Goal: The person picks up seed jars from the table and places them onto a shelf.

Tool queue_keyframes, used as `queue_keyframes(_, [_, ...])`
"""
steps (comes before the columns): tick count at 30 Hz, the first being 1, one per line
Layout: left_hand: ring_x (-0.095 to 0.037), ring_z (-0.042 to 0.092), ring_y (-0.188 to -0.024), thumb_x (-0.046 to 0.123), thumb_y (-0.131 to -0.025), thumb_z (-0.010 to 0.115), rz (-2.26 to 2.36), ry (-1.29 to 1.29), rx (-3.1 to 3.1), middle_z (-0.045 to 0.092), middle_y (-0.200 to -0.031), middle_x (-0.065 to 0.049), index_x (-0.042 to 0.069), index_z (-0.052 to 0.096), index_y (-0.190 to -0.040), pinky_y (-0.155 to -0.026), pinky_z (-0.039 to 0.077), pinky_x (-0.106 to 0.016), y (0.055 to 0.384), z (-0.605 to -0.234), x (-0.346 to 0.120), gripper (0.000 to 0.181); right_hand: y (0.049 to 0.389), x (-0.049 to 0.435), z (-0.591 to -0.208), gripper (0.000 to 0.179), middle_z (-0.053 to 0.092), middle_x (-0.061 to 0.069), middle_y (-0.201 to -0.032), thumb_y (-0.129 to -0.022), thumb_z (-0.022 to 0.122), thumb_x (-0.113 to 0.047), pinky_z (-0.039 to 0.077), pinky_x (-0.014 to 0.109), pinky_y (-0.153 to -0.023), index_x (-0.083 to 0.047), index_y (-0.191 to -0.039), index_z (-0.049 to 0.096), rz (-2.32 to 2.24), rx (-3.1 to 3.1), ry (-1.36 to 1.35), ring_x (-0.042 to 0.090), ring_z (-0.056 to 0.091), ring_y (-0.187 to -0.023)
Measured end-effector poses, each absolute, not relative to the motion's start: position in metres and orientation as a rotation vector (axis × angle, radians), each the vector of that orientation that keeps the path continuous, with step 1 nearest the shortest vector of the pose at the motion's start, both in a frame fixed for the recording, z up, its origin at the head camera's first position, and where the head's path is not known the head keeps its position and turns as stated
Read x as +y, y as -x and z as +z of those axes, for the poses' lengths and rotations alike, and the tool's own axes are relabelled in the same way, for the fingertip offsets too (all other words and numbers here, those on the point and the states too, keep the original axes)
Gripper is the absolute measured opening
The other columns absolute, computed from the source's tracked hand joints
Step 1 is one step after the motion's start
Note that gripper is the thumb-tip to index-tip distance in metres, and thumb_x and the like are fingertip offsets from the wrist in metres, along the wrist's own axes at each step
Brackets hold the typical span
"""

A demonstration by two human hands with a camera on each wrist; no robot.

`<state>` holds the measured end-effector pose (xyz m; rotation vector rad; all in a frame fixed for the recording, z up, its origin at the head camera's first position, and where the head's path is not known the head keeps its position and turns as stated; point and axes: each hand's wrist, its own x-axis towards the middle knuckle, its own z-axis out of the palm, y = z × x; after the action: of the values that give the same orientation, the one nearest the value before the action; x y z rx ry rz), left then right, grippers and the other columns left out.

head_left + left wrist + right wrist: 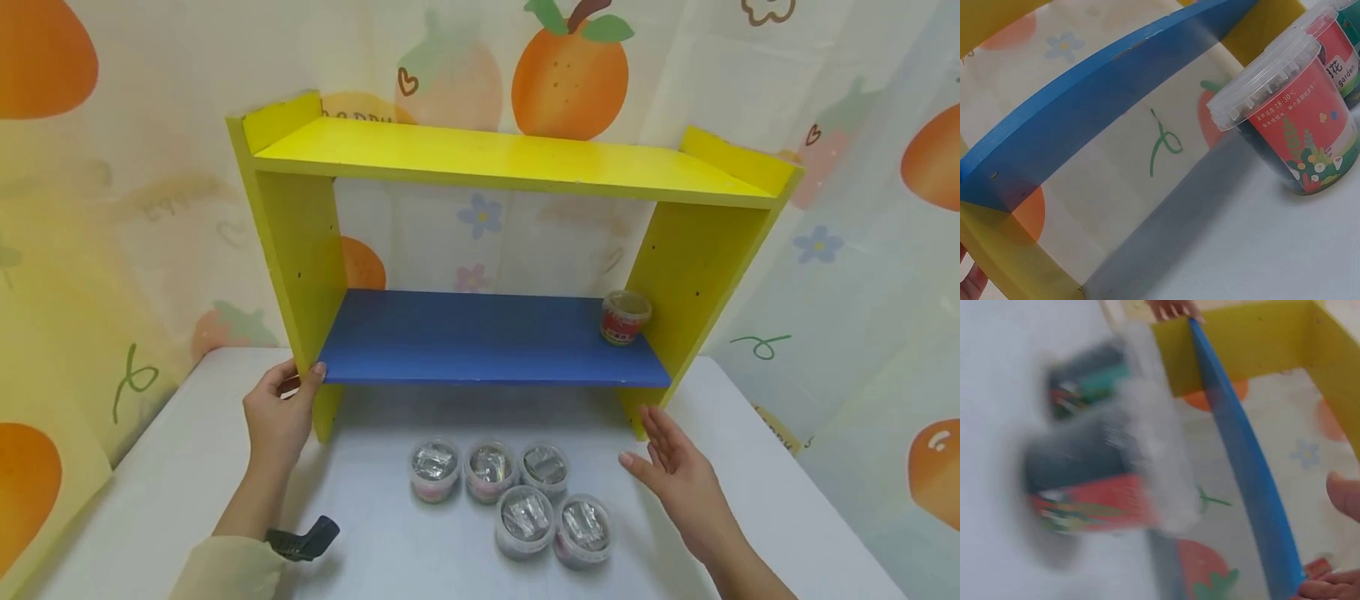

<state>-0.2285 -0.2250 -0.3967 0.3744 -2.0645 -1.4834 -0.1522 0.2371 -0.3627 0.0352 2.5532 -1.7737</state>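
A yellow and blue two-tier shelf [480, 337] stands on the table. At its left side my left hand [281, 417] grips the yellow side panel, with the thumb on the front edge at the blue board. My right hand [682, 479] is held in the air near the lower right leg, fingers extended and thumb apart, holding nothing. One small lidded tub [626, 318] with a red label sits at the right end of the blue board. Several similar tubs [525, 521] with clear lids and silvery packets stand on the table in front; a red-labelled tub [1304, 125] shows its flower print in the left wrist view.
A white table [180, 467] lies under everything. Behind the shelf hangs a curtain [442, 50] printed with fruit and flowers. A black strap piece [303, 540] sits on my left wrist. The tubs [1094, 462] look blurred in the right wrist view.
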Motion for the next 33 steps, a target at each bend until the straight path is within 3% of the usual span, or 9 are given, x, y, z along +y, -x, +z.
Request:
queue_keyframes(6, [-0.011, 0.053, -0.096, 0.042, -0.092, 0.067, -1.44, -0.367, -2.076, 0.067, -0.114, -0.014, 0.003, 0.066, -0.123, -0.067, 0.045, -0.005, 0.225, -0.397, -0.225, 0.05, 0.131, 0.232, -0.383, 0.087, 0.027, 0.012, -0.161, -0.09, 0.071, -0.029, 0.027, 0.037, -0.115, -0.005, -0.156, 0.02, -1.613, 2.381, 0.046, 0.031, 0.021, -0.149])
queue_keyframes(11, [-0.012, 0.053, -0.092, 0.04, -0.091, 0.069, -1.417, -0.35, -2.073, 0.067, -0.111, -0.017, 0.0, 0.067, -0.12, -0.065, 0.044, -0.006, 0.226, -0.397, -0.227, 0.049, 0.125, 0.23, -0.396, 0.081, 0.032, 0.017, -0.158, -0.093, 0.069, -0.029, 0.037, 0.031, -0.111, -0.004, -0.155, 0.023, -1.513, 2.265, 0.148, 0.037, 0.026, -0.147])
queue_keyframes(18, [-0.013, 0.053, -0.1, 0.046, -0.092, 0.065, -1.402, -0.377, -2.093, 0.068, -0.115, -0.012, 0.004, 0.066, -0.123, -0.068, 0.043, -0.004, 0.225, -0.395, -0.224, 0.053, 0.122, 0.226, -0.413, 0.087, 0.031, 0.022, -0.157, -0.088, 0.075, -0.028, 0.038, 0.046, -0.11, 0.001, -0.153, 0.026, -1.453, 2.269, 0.194, 0.042, 0.028, -0.144])
queue_keyframes(26, [-0.015, 0.055, -0.102, 0.047, -0.092, 0.065, -1.396, -0.375, -2.101, 0.068, -0.115, -0.012, 0.005, 0.066, -0.124, -0.068, 0.043, -0.003, 0.227, -0.394, -0.223, 0.053, 0.123, 0.226, -0.428, 0.087, 0.041, 0.024, -0.15, -0.086, 0.077, -0.029, 0.048, 0.02, -0.096, 0.005, -0.15, 0.03, -1.447, 2.302, 0.177, 0.025, 0.049, -0.128])
queue_keyframes(28, [-0.015, 0.054, -0.102, 0.048, -0.092, 0.065, -1.4, -0.381, -2.102, 0.068, -0.116, -0.011, 0.005, 0.066, -0.125, -0.068, 0.043, -0.003, 0.227, -0.394, -0.223, 0.054, 0.124, 0.227, -0.431, 0.085, 0.045, 0.023, -0.148, -0.087, 0.076, -0.028, 0.048, 0.019, -0.095, 0.007, -0.149, 0.031, -1.47, 2.276, 0.17, 0.024, 0.051, -0.127])
queue_keyframes(33, [-0.017, 0.054, -0.101, 0.046, -0.091, 0.066, -1.425, -0.387, -2.102, 0.067, -0.117, -0.014, 0.004, 0.065, -0.125, -0.066, 0.044, -0.004, 0.226, -0.394, -0.224, 0.054, 0.126, 0.23, -0.435, 0.081, 0.05, 0.02, -0.144, -0.089, 0.074, -0.031, 0.047, 0.038, -0.103, 0.009, -0.147, 0.033, -1.501, 2.216, 0.137, 0.024, 0.052, -0.125])
